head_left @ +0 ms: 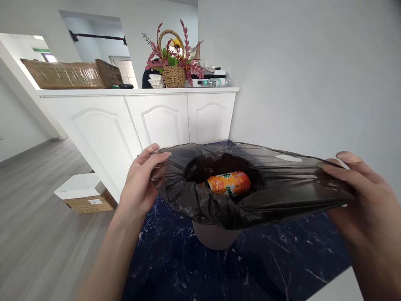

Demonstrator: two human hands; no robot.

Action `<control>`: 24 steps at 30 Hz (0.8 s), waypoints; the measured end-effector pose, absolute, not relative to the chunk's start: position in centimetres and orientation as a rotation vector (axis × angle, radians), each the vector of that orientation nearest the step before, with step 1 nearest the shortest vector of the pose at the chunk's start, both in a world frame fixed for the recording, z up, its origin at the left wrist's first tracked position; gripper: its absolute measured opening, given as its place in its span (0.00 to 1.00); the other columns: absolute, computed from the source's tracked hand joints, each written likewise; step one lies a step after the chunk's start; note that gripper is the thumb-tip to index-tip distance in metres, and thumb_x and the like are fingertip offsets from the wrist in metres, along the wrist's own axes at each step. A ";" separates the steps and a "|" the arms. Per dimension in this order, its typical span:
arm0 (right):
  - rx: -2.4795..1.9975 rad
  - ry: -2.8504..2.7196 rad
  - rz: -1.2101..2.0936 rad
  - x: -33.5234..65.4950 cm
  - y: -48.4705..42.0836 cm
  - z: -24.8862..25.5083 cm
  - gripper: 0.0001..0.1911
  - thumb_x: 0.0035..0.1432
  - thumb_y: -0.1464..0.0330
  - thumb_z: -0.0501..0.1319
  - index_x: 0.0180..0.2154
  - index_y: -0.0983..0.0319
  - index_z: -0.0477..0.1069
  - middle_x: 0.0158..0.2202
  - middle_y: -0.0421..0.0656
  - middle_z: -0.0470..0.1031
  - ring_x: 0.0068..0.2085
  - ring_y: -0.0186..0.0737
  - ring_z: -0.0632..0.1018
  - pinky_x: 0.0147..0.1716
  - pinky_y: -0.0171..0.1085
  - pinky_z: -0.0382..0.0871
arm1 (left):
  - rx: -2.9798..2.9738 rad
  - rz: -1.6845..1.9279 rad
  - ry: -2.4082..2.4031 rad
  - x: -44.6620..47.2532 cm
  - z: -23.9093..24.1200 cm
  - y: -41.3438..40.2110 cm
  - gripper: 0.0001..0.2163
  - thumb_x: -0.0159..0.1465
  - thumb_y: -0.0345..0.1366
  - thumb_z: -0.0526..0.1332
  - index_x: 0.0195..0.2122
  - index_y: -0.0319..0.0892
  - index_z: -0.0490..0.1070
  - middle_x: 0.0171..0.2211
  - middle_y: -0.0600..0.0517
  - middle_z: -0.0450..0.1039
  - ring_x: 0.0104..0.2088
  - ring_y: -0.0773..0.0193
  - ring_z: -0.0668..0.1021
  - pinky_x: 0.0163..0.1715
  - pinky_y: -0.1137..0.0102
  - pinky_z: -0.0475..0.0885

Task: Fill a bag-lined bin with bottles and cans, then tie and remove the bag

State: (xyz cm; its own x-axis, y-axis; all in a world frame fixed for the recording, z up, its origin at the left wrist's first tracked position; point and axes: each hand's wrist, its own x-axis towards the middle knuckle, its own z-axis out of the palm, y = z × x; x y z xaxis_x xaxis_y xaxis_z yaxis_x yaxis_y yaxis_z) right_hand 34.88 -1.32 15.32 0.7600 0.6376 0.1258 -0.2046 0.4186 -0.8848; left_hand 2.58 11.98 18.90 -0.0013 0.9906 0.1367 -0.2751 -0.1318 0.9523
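A thin black plastic garbage bag (291,184) is stretched wide between my two hands. My left hand (139,179) pinches its left edge, thumb on top. At the far right edge, my right hand (363,184) grips the plastic, which is pulled out taut on that side. Inside the bag's opening lies an orange soda can (230,183) on its side, with green lettering and a fruit picture. Below the bag shows the lower part of a grey bin (216,237), which stands on a dark blue marbled surface (169,267). The bag hides the bin's rim.
Behind stands a white cabinet (163,121) bearing a flower basket (173,75), a large cardboard box (69,75) and a plastic bottle (216,82). A smaller box (90,205) sits on the floor at left. A plain wall (297,75) rises on the right.
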 end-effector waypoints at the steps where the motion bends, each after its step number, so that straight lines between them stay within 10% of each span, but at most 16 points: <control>1: -1.020 -0.490 0.542 35.1 -1.4 14.8 0.20 0.44 0.71 0.80 0.37 0.55 0.75 0.31 0.36 0.68 0.28 0.31 0.69 0.23 0.30 0.60 | 1.098 1.434 0.912 2.6 18.8 12.1 0.22 0.50 0.36 0.78 0.43 0.46 0.71 0.30 0.58 0.71 0.24 0.69 0.70 0.22 0.73 0.62; 9: -1.167 -0.510 0.750 37.1 -0.6 11.0 0.21 0.45 0.61 0.82 0.37 0.56 0.76 0.25 0.35 0.67 0.23 0.33 0.63 0.15 0.32 0.55 | 1.057 1.489 0.802 2.4 17.9 13.6 0.19 0.50 0.32 0.78 0.37 0.44 0.69 0.33 0.55 0.74 0.33 0.67 0.74 0.30 0.74 0.70; 15: -1.335 -0.694 0.824 37.3 0.1 11.2 0.25 0.62 0.45 0.71 0.51 0.53 0.81 0.50 0.43 0.83 0.47 0.43 0.80 0.36 0.30 0.78 | 1.190 1.290 0.918 1.4 18.6 13.5 0.22 0.55 0.42 0.78 0.46 0.43 0.73 0.38 0.50 0.78 0.34 0.62 0.78 0.29 0.71 0.71; 24: -1.464 -0.756 0.874 36.3 -0.5 12.7 0.47 0.43 0.44 0.81 0.64 0.42 0.73 0.55 0.45 0.83 0.42 0.47 0.85 0.32 0.33 0.83 | 1.521 1.038 0.937 0.7 19.2 11.9 0.33 0.56 0.48 0.80 0.58 0.49 0.70 0.34 0.50 0.81 0.30 0.58 0.81 0.26 0.68 0.72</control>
State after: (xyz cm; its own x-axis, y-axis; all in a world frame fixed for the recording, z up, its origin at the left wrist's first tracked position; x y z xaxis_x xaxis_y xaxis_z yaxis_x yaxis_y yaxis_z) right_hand 36.26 -0.51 12.66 0.5045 0.8591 -0.0865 -0.0379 -0.0781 -0.9962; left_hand 0.68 11.90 19.22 0.3242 0.9346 0.1464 0.0510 -0.1718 0.9838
